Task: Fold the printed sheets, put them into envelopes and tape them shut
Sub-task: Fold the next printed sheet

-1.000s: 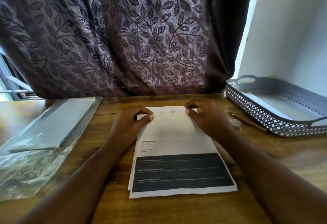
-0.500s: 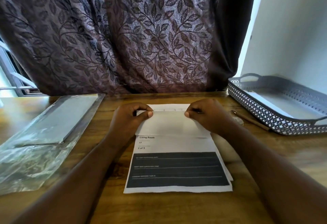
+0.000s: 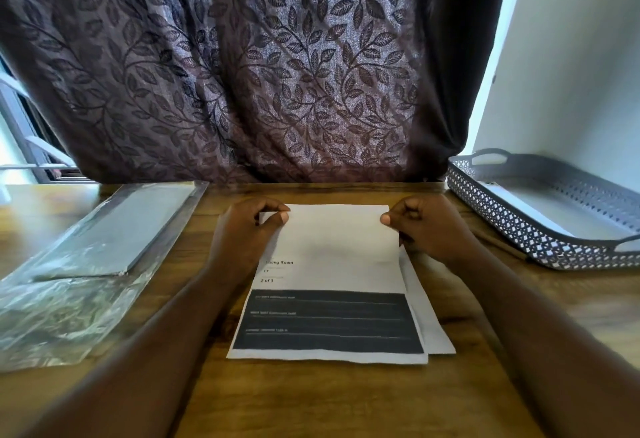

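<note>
The left hand (image 3: 246,230) and right hand (image 3: 426,226) pinched far corners of the white printed paper sheet (image 3: 332,264), mid-fold; the crease probably needed pressing next.

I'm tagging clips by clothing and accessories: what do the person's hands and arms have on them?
Nothing worn shows. The left hand and right hand are bare, with no gloves, rings or watch in view. The left forearm and right forearm are bare too, with no sleeve or cuff up to the picture's edge.
</note>
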Demonstrator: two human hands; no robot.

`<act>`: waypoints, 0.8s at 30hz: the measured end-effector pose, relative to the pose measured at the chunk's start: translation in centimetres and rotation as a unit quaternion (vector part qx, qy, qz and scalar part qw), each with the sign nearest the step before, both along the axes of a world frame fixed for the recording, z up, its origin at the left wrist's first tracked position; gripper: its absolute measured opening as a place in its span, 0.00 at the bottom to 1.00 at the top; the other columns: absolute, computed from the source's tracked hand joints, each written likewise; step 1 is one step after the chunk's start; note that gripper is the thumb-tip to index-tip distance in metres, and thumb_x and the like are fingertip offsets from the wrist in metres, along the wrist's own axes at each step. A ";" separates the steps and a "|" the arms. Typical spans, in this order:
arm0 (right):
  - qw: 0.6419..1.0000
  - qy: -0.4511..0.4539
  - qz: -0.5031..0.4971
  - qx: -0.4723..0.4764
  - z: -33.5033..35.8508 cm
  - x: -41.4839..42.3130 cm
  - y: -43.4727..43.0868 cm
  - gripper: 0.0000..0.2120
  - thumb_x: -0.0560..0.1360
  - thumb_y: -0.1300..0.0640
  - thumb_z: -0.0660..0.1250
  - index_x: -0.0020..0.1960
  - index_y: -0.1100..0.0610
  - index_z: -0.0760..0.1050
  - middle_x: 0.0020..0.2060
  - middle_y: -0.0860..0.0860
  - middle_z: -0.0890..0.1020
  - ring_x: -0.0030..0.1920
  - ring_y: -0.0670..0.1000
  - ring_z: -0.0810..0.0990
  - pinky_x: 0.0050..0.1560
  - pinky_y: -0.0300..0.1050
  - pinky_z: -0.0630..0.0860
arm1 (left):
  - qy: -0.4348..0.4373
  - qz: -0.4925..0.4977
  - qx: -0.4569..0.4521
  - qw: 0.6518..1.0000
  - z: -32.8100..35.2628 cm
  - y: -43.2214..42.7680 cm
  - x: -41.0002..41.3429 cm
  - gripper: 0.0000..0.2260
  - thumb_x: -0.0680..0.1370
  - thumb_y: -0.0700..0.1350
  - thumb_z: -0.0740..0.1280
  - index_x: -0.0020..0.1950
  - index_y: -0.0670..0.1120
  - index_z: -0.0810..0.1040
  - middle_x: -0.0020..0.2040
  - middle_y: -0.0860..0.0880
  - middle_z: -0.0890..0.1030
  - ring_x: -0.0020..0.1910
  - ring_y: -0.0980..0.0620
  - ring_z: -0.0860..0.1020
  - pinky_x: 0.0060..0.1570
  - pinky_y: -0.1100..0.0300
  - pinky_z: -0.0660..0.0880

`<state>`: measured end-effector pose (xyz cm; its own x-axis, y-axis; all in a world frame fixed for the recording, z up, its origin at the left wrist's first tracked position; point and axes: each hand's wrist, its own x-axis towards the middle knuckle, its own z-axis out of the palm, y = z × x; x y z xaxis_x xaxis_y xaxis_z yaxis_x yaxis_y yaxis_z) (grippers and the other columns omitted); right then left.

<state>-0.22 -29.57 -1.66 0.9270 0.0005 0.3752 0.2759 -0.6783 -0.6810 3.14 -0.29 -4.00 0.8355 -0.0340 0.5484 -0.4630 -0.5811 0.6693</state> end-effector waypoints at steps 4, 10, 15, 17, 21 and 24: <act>0.995 -0.053 0.018 -0.080 0.3 -0.5 2.2 0.03 0.78 0.54 0.70 0.46 0.51 0.82 0.35 0.40 0.82 0.35 0.38 0.81 0.36 0.29 0.74 | -0.140 0.018 0.137 0.980 0.8 -0.7 -0.7 0.13 0.78 0.54 0.67 0.58 0.49 0.82 0.57 0.50 0.84 0.56 0.50 0.80 0.59 0.51 0.73; 0.976 -0.145 0.061 -0.151 0.0 -1.4 4.5 0.03 0.77 0.55 0.70 0.50 0.51 0.83 0.37 0.34 0.77 0.37 0.33 0.78 0.41 0.24 0.73 | -0.141 -0.079 0.270 0.949 1.3 -4.0 -2.6 0.14 0.81 0.53 0.65 0.64 0.50 0.80 0.59 0.50 0.84 0.55 0.50 0.81 0.56 0.53 0.79; 0.975 -0.159 0.049 -0.144 0.0 -1.1 3.8 0.03 0.77 0.57 0.72 0.48 0.52 0.83 0.36 0.36 0.78 0.37 0.34 0.79 0.38 0.25 0.72 | -0.175 -0.047 0.267 0.947 1.3 -3.1 -2.2 0.11 0.81 0.51 0.61 0.54 0.51 0.83 0.47 0.51 0.86 0.44 0.51 0.81 0.55 0.52 0.76; 0.980 -0.146 0.037 -0.133 -0.1 -0.9 3.2 0.03 0.77 0.56 0.71 0.48 0.50 0.83 0.36 0.36 0.79 0.38 0.36 0.80 0.37 0.27 0.73 | -0.207 0.008 0.274 0.939 1.4 -2.4 -1.9 0.10 0.80 0.52 0.62 0.49 0.53 0.83 0.42 0.55 0.85 0.40 0.54 0.80 0.63 0.49 0.68; 0.986 -0.141 0.015 -0.091 -0.3 -0.2 1.4 0.03 0.77 0.58 0.71 0.47 0.52 0.84 0.37 0.38 0.82 0.38 0.38 0.82 0.40 0.29 0.75 | -0.183 0.036 0.265 0.946 1.7 -1.3 -1.5 0.08 0.78 0.52 0.64 0.45 0.53 0.81 0.39 0.55 0.84 0.39 0.53 0.80 0.65 0.45 0.67; 0.986 -0.138 -0.009 -0.091 -0.6 0.2 0.2 0.03 0.77 0.57 0.72 0.47 0.51 0.85 0.36 0.36 0.81 0.40 0.37 0.81 0.38 0.26 0.74 | -0.151 0.054 0.228 0.960 1.5 -0.1 -1.0 0.04 0.77 0.51 0.68 0.44 0.54 0.81 0.41 0.56 0.84 0.41 0.52 0.79 0.61 0.45 0.70</act>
